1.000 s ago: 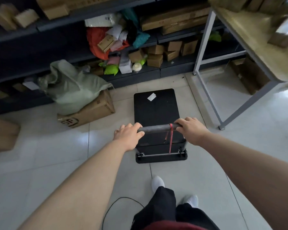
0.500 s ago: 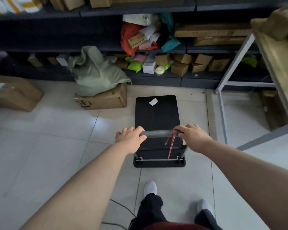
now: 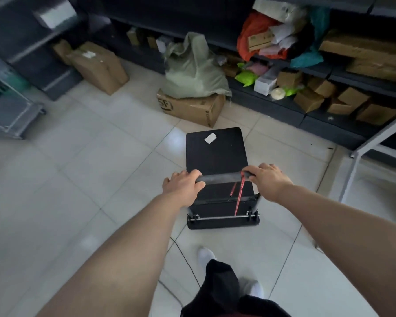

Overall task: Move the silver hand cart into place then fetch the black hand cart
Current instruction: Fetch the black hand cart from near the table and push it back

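1. The black hand cart [image 3: 216,152] sits at frame centre on glossy pale floor tiles [image 3: 82,170]: a flat matte rectangular deck with rounded corners, bearing a small white label [image 3: 210,138].
2. Its long axis runs up-frame, nose toward a cardboard box [image 3: 192,107].
3. The left hand [image 3: 183,185] and right hand [image 3: 269,177] are each curled around the dull grey handle bar [image 3: 220,178].

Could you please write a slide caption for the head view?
Both hands, left hand and right hand, grip the black hand cart handle on tiled floor.

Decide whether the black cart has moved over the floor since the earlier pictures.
Yes. The black cart has rolled left, away from the metal table leg and towards the cardboard box.
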`<state>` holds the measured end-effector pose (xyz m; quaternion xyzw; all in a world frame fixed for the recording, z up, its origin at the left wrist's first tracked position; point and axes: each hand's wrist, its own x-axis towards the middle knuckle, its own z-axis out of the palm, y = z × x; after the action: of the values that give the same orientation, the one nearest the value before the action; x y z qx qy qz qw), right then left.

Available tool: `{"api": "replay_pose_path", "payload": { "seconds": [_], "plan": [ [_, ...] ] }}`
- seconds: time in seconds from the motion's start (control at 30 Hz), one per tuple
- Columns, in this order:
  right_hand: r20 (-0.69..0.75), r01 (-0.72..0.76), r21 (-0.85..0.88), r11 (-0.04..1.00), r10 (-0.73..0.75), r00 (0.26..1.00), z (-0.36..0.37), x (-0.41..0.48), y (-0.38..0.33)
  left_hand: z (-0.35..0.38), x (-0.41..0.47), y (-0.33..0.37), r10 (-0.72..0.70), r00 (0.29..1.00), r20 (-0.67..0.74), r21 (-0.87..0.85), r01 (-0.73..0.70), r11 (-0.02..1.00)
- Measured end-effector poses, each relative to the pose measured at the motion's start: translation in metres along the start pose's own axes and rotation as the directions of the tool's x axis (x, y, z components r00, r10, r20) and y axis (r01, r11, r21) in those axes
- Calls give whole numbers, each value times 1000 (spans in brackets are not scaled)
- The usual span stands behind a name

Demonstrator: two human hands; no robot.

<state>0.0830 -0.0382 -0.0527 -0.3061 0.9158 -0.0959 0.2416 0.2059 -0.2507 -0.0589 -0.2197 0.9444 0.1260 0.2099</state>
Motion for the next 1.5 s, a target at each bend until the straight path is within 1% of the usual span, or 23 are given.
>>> {"api": "replay_pose_path", "payload": {
  "seconds": [0.1, 0.27, 0.33, 0.43, 0.57, 0.67, 0.83, 1.03, 1.2, 1.3, 1.4, 1.5],
  "plan": [
    [28, 57, 5, 998, -57, 998, 1, 11, -11, -1, -11, -12, -52, 999, 4, -29, 52, 998],
    [61, 173, -22, 985, -171, 983, 1, 38, -37, -4, -20, -39, -129, 991, -38, -57, 127, 990],
    [66, 206, -39, 978, -203, 977, -1, 52, -50, -10, -16, -51, -159, 987, -25, -70, 157, 985],
    [73, 238, -51, 970, -234, 969, -6, 78, -69, -18, -6, -67, -200, 980, -7, -85, 199, 976],
    [91, 256, -110, 960, -247, 965, -18, 114, -89, -31, 14, -79, -264, 964, 11, -106, 264, 959],
    [130, 272, -121, 955, -257, 958, -33, 146, -102, -41, 33, -88, -305, 952, 8, -140, 303, 943],
    [168, 356, -155, 921, -331, 929, -53, 205, -118, -56, 71, -103, -386, 922, -12, -193, 376, 906],
    [272, 494, -198, 847, -437, 858, -76, 282, -136, -79, 113, -115, -482, 876, -7, -275, 461, 843],
    [291, 577, -262, 774, -506, 812, -97, 339, -159, -102, 144, -119, -568, 822, 22, -319, 545, 776],
    [324, 620, -263, 739, -538, 778, -105, 372, -177, -110, 160, -126, -622, 782, 27, -334, 594, 732],
    [338, 665, -240, 707, -581, 740, -107, 408, -206, -123, 177, -147, -663, 748, 38, -387, 623, 680],
    [372, 712, -241, 659, -615, 695, -102, 439, -237, -133, 191, -180, -686, 727, 31, -402, 638, 657]
  ]
}}
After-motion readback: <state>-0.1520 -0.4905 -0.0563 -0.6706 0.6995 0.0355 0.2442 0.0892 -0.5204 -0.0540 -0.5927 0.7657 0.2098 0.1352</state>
